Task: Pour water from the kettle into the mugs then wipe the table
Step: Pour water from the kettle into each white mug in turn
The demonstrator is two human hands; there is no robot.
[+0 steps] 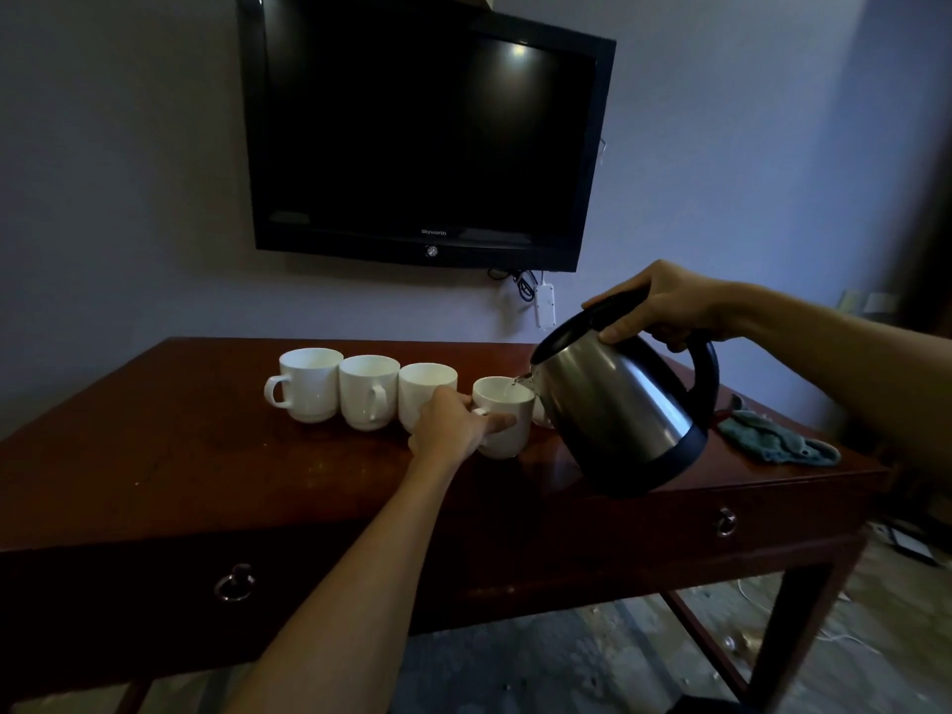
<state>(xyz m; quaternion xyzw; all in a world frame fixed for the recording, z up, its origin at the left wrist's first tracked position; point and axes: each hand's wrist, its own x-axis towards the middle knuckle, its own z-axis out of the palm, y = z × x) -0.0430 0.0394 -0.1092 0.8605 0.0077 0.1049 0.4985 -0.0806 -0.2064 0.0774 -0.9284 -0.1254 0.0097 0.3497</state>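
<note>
Our R hand (664, 306) grips kettle (618, 404) handle, kettle tilted, spout over mug (507, 420); our L hand (453, 427) holds that mug on table (154, 456), w/ cloth (772, 438) beyond kettle

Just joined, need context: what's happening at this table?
A person is pouring water. The right hand grips the kettle by its handle and tilts its spout over a white mug, which the left hand steadies. Three more mugs stand in a row to the left. A cloth lies untouched on the table.
</note>
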